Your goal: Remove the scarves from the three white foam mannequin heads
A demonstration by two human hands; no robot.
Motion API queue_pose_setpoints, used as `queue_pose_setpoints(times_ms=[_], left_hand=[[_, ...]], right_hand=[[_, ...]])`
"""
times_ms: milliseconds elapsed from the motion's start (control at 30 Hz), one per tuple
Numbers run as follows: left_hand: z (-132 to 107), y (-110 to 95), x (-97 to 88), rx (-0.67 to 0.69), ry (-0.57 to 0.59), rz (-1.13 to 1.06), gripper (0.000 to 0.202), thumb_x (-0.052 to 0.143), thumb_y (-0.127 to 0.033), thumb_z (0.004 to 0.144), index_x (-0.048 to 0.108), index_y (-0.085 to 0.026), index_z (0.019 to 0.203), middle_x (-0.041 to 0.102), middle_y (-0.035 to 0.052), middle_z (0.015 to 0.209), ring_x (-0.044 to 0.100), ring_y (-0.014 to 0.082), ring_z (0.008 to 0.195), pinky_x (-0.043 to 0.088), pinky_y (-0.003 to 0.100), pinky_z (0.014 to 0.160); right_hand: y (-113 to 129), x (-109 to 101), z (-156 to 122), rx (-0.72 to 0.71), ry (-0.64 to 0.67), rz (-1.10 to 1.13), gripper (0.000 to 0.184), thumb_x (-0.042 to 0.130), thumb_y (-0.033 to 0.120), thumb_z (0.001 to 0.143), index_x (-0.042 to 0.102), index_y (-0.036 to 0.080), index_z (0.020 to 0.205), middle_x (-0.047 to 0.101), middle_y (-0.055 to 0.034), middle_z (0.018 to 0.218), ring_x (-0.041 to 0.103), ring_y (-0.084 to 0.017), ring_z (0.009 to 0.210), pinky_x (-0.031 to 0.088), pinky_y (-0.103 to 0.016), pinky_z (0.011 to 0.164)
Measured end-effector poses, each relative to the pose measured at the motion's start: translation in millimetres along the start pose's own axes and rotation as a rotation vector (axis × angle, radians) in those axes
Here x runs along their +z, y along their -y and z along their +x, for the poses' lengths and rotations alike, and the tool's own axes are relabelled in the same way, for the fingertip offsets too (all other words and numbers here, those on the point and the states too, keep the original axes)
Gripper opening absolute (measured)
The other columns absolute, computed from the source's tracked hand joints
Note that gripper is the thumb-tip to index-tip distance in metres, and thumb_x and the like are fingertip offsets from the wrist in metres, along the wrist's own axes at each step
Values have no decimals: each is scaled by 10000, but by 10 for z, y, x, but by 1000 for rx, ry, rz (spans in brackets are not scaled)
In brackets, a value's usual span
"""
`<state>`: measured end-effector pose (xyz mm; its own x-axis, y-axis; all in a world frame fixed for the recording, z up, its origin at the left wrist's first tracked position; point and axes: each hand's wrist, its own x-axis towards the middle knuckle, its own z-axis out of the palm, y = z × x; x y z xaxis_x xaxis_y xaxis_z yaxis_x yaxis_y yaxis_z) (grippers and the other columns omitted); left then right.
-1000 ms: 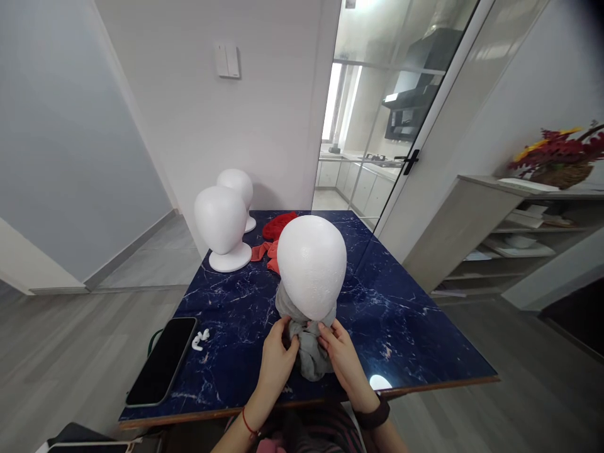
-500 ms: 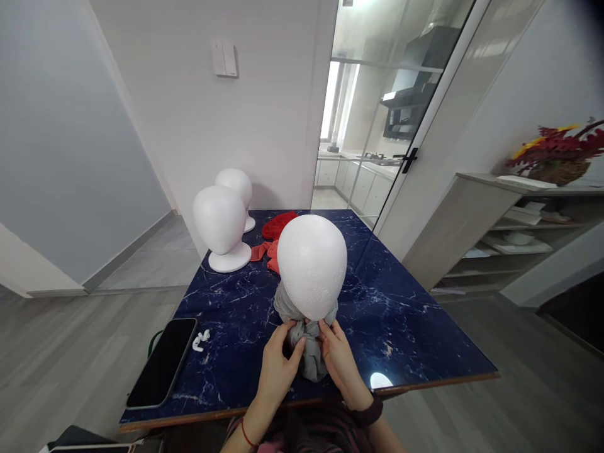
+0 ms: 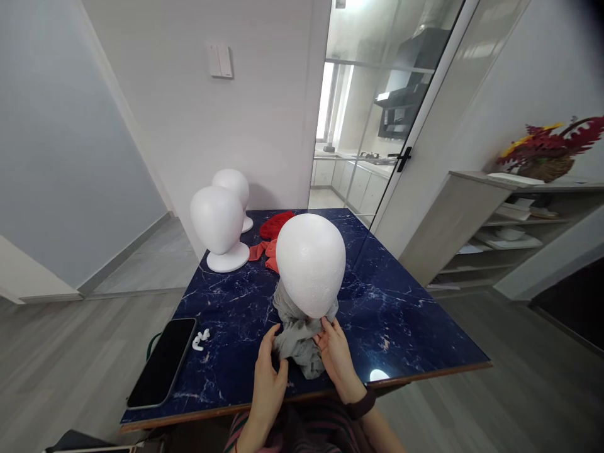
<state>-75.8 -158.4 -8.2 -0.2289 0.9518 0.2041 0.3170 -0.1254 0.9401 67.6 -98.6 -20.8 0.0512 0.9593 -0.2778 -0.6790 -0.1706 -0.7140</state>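
Note:
A white foam mannequin head (image 3: pixel 311 264) stands near the front middle of the table. Around its neck lies a crumpled grey scarf (image 3: pixel 302 349), its loose folds hanging down the front. My right hand (image 3: pixel 336 355) pinches the scarf just under the chin on the right. At the scarf's left edge is my left hand (image 3: pixel 270 371), thumb and fingers apart, with the cloth's edge close to the fingertips. The head's base and most of its neck are hidden by the scarf.
Two more white foam heads, a nearer one (image 3: pixel 217 220) and a farther one (image 3: pixel 233 184), stand at the back left. Red cloth (image 3: pixel 275 225) and coral cloth (image 3: pixel 271 251) lie behind the front head. A phone (image 3: pixel 163 363) and white earbuds (image 3: pixel 201 340) rest on the dark blue marbled table (image 3: pixel 391 302).
My left hand has moved left, its fingers spreading from the gathered knot of scarf. The scarf's front folds now fan out wider to the left. My right hand stays at the neck.

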Motion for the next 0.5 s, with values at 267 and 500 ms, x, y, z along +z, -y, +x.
queue_pose_setpoints(times_ms=[267, 500], left_hand=[[-47, -94, -312, 68, 310, -34, 141, 464, -145, 726, 568, -175, 635, 573, 105, 1010, 554, 207, 926, 460, 306, 812], [-362, -71, -960, 19, 453, 139, 311, 441, -388, 856, 683, -224, 749, 589, 119, 1201, 568, 238, 1079, 445, 357, 941]], right_hand=[[-51, 0, 25, -81, -15, 2, 501, 687, 379, 717, 505, 278, 1173, 681, -7, 1017, 646, -174, 838, 493, -276, 677], [-16, 37, -3, -84, 1, 51, 527, 696, 375, 709, 489, 277, 1184, 680, -9, 1035, 657, -170, 854, 513, -290, 710]])
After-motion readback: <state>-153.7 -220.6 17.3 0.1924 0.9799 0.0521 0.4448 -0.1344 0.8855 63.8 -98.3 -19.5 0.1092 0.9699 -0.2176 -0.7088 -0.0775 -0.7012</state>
